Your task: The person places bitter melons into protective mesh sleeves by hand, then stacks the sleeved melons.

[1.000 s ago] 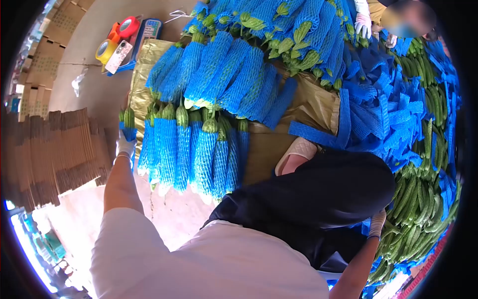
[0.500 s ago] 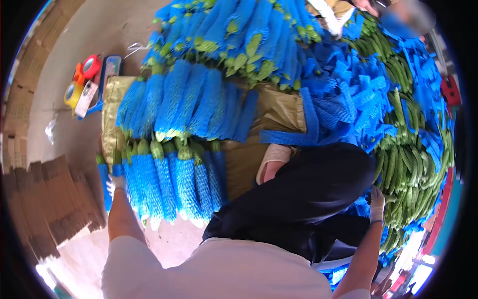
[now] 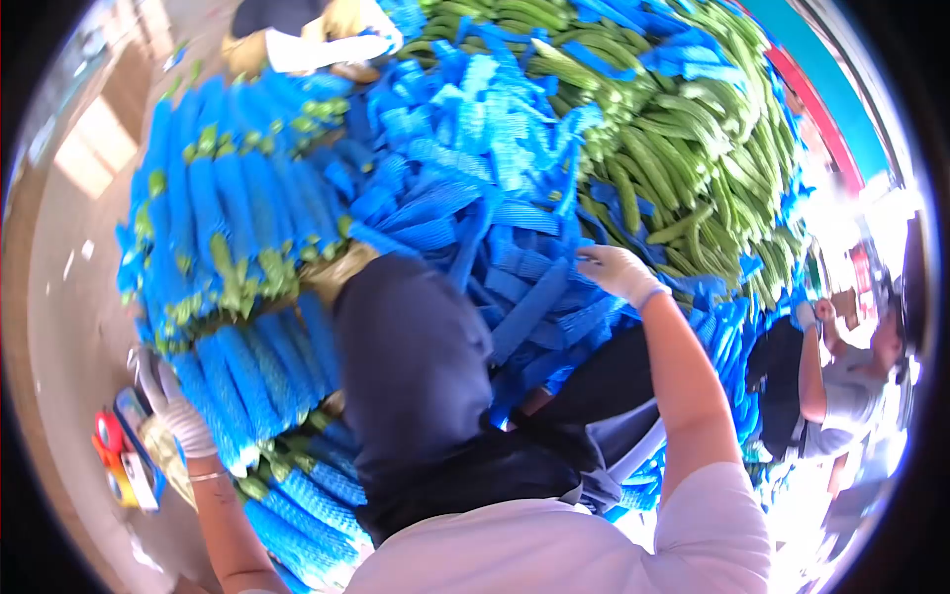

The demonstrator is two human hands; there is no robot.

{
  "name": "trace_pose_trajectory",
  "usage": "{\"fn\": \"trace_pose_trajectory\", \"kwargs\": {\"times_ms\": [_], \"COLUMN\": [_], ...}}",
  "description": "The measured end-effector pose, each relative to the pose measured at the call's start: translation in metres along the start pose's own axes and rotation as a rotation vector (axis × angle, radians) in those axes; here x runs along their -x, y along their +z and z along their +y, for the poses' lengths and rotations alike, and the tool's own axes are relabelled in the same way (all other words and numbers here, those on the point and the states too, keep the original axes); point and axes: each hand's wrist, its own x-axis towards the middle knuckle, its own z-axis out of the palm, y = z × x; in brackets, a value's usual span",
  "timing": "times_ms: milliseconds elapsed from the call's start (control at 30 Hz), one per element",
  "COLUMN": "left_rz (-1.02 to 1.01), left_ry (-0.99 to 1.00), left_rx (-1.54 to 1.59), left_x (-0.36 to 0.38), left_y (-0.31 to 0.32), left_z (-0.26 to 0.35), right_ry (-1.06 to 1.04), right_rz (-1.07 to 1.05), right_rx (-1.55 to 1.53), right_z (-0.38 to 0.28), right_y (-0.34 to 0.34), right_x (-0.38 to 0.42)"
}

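A large heap of bare green gourds (image 3: 683, 148) is lying at the far right, bordering a pile of empty blue foam net sleeves (image 3: 475, 188). Rows of sleeved gourds (image 3: 228, 247) are stacked at the left. The gloved right hand (image 3: 616, 270) is pinching a sleeve on that pile. The gloved left hand (image 3: 170, 404) is resting, fingers loosely apart, against the sleeved rows' near-left end.

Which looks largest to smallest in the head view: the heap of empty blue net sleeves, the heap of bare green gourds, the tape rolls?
1. Heap of empty blue net sleeves
2. Heap of bare green gourds; close to the first, and fisheye distortion makes this order unsure
3. Tape rolls, clearly smallest
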Motion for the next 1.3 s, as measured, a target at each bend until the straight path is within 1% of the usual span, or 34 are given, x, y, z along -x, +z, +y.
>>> {"fn": "trace_pose_trajectory", "kwargs": {"times_ms": [33,67,100,133,167,200,233,267,300,367,400,433,467,500,533,567,600,633,700,767,800,833,867,900,933,967,1000,1067,1100,1133,1167,1233,1267,1300], "left_rz": [-0.084,-0.226,-0.369,-0.505,-0.697,-0.862,-1.087,-1.181,-1.268,-1.319,-1.278,-1.239,-1.137,-1.104,-1.119,-1.179,-1.206,-1.268,-1.414,-1.344,-1.395,-1.450,-1.434,-1.477,-1.415,-1.334,-1.335,-1.298,-1.285,-1.408,-1.488,-1.578,-1.586,-1.619], "left_ry": [0.210,0.193,0.165,0.091,0.212,0.589,0.392,0.655,0.689,0.737,0.677,0.614,0.796,0.874,0.840,0.788,0.724,0.708,0.550,0.423,0.385,0.344,0.327,-0.059,0.146,0.346,0.349,0.516,0.509,0.273,0.021,0.026,0.036,0.010], "left_rx": [0.018,0.262,0.506,0.559,0.483,0.468,0.697,0.612,0.635,0.582,0.512,0.447,0.129,0.153,0.256,0.408,0.490,0.472,0.338,0.440,0.448,0.456,0.504,0.734,0.648,0.557,0.558,0.458,0.442,0.582,0.717,0.703,0.659,0.642], "left_x": [-0.017,-0.024,-0.025,-0.022,-0.018,-0.017,0.004,0.007,0.021,0.042,0.055,0.061,0.063,0.061,0.061,0.059,0.063,0.068,0.086,0.101,0.100,0.100,0.104,0.111,0.115,0.117,0.115,0.107,0.106,0.107,0.104,0.099,0.097,0.092], "left_y": [0.040,0.079,0.116,0.146,0.169,0.192,0.215,0.236,0.261,0.313,0.341,0.364,0.372,0.378,0.377,0.381,0.390,0.395,0.406,0.433,0.439,0.441,0.440,0.467,0.466,0.466,0.466,0.463,0.459,0.452,0.443,0.427,0.414,0.407], "left_z": [0.050,0.114,0.179,0.230,0.274,0.303,0.329,0.352,0.362,0.355,0.331,0.306,0.295,0.295,0.309,0.318,0.316,0.319,0.318,0.299,0.307,0.316,0.322,0.297,0.297,0.296,0.297,0.303,0.305,0.311,0.316,0.320,0.332,0.336], "right_ry": [-0.055,-0.034,-0.072,-0.154,-0.177,-0.214,-0.185,-0.183,-0.049,-0.343,-0.225,-0.228,-0.234,-0.075,0.020,0.065,0.078,0.129,0.050,-0.249,-0.431,-0.372,-0.190,-0.008,0.052,0.056,0.031,-0.034,-0.048,-0.070,-0.111,-0.185,-0.298,-0.364], "right_rz": [0.047,0.049,0.010,0.055,0.085,0.205,0.338,0.386,0.100,0.165,-0.005,0.125,0.329,0.379,0.550,0.660,0.690,0.585,0.524,0.694,0.940,0.858,0.725,0.572,0.521,0.528,0.536,0.511,0.494,0.538,0.566,0.352,0.277,0.169], "right_rx": [0.171,0.311,0.406,0.444,0.458,0.474,0.550,0.614,0.586,0.670,0.618,0.470,0.275,0.064,-0.111,-0.253,-0.380,-0.585,-1.071,-0.448,-0.101,-0.442,-0.770,-1.090,-1.155,-1.157,-1.164,-1.158,-1.164,-1.044,-0.928,-1.280,-1.380,-1.544], "right_z": [0.012,0.005,0.004,0.016,0.009,0.010,0.013,0.010,0.000,0.047,0.008,0.001,0.003,-0.008,-0.005,-0.006,-0.002,-0.008,-0.013,0.013,0.029,0.020,0.007,-0.004,-0.007,-0.007,-0.007,-0.006,-0.006,-0.009,-0.014,-0.015,-0.014,-0.010], "right_y": [0.011,0.015,0.024,0.045,0.055,0.073,0.093,0.101,0.099,0.157,0.099,0.070,0.051,0.013,0.000,-0.015,-0.018,-0.026,-0.016,0.011,0.026,0.013,-0.004,-0.016,-0.020,-0.018,-0.015,-0.016,-0.016,-0.017,-0.019,-0.018,-0.019,-0.016], "right_x": [-0.010,-0.009,-0.013,-0.023,-0.024,-0.031,-0.041,-0.047,-0.061,-0.093,-0.071,-0.063,-0.062,-0.044,-0.040,-0.032,-0.032,-0.025,-0.032,-0.058,-0.079,-0.055,-0.032,-0.015,-0.008,-0.006,-0.005,0.000,0.003,0.008,0.011,0.011,0.009,0.011]}}
